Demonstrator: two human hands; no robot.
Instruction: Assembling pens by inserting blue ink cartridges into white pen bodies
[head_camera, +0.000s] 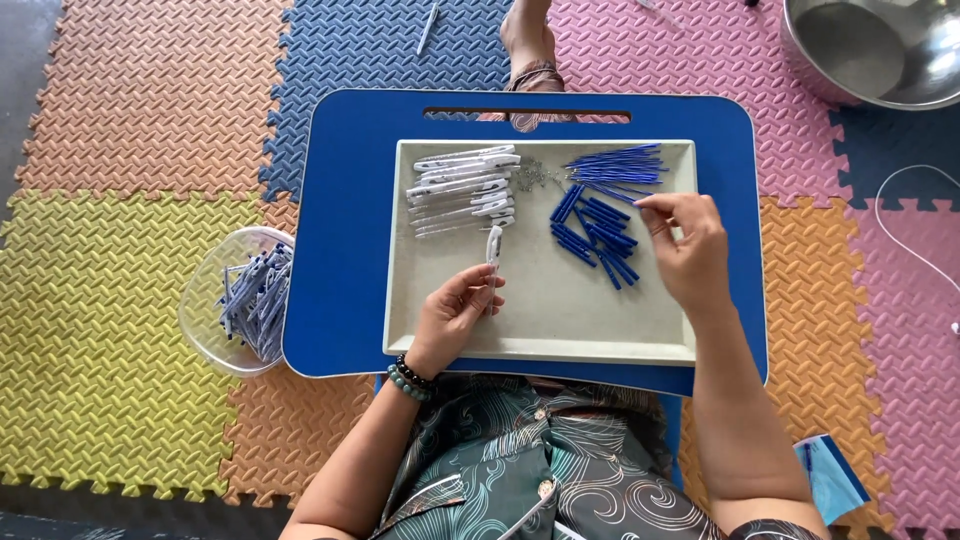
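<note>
My left hand (452, 315) holds a white pen barrel (493, 252) upright over the beige tray (540, 320). My right hand (688, 245) reaches with pinched fingertips to a pile of dark blue pen parts (593, 230) in the tray's right half. Thin blue refills (618, 165) lie at the tray's top right. A stack of white pen barrels (462, 190) lies at the top left. Small metal springs (535, 177) sit between the two piles. The tray rests on a blue lap desk (340, 250).
A clear plastic bowl (215, 290) with several assembled pens stands left of the lap desk on coloured foam floor mats. A steel bowl (880, 50) sits at the top right. A foot (528, 45) shows beyond the desk. A white cable (915, 230) runs at the right.
</note>
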